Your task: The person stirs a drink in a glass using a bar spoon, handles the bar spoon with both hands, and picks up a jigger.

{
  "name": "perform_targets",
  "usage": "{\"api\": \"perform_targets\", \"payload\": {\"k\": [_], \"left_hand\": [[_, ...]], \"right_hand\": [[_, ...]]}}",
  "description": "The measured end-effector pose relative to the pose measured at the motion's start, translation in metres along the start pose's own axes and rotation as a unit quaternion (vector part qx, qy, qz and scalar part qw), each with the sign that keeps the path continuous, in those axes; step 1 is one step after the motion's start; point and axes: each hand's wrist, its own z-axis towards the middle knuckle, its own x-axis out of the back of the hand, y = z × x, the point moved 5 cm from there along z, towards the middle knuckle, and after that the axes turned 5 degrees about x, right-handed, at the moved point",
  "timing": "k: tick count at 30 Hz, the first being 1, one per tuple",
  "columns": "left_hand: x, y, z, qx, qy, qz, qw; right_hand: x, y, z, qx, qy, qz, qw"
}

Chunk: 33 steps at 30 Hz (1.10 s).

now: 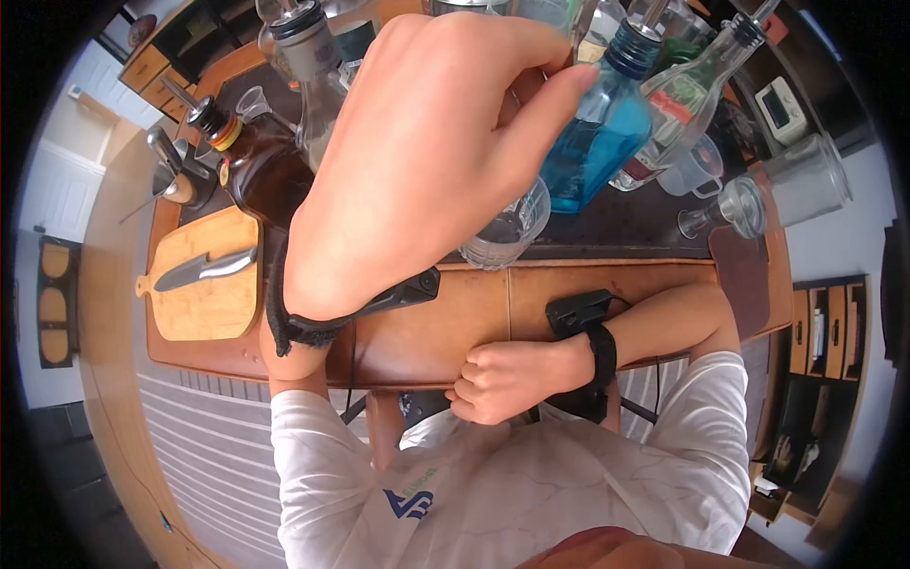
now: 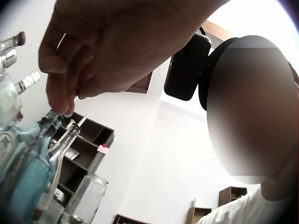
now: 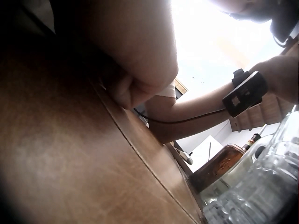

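Observation:
My left hand (image 1: 427,152) is raised over the bottles and the clear ridged glass (image 1: 512,228), beside the blue bottle (image 1: 607,142). Its thumb and fingers are bent together and pinch a thin rod (image 1: 585,21); the rod's lower part is mostly hidden behind the hand in the head view. In the left wrist view, the curled fingers (image 2: 58,100) overlap the necks of the blue bottle (image 2: 30,186). Curled into a fist, my right hand (image 1: 507,379) rests at the front edge of the leather-topped table (image 1: 474,313), with nothing visible in it.
At left lie a wooden board (image 1: 204,308) and a knife (image 1: 204,268) on it. A brown bottle (image 1: 270,171) stands behind them. Right of the blue bottle are a clear bottle (image 1: 673,114), a plastic measuring cup (image 1: 697,169), a metal jigger (image 1: 700,220) and a glass jar (image 1: 801,185).

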Motion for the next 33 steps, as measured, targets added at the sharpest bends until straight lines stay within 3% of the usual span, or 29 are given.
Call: {"api": "perform_targets", "payload": {"k": [1, 11, 16, 29, 31, 33], "left_hand": [[0.003, 0.009, 0.001, -0.028, 0.012, 0.036, 0.999], [0.004, 0.012, 0.000, -0.033, 0.020, 0.063, 0.997], [0.005, 0.007, -0.002, -0.066, 0.053, 0.046, 0.995], [0.000, -0.002, -0.001, -0.054, 0.069, -0.021, 0.996], [-0.001, -0.007, -0.001, -0.105, 0.090, -0.075, 0.987], [-0.001, -0.002, -0.001, -0.102, 0.086, -0.026, 0.991]], "right_hand": [[0.000, 0.000, 0.000, 0.000, 0.002, -0.005, 1.000], [0.003, 0.001, 0.001, -0.006, 0.014, -0.005, 1.000], [0.003, 0.001, 0.001, -0.008, 0.012, -0.004, 1.000], [0.002, 0.001, 0.001, -0.015, 0.014, -0.015, 1.000], [0.002, 0.001, 0.001, -0.015, 0.014, -0.014, 1.000], [0.003, 0.001, 0.001, -0.016, 0.013, -0.014, 1.000]]}}
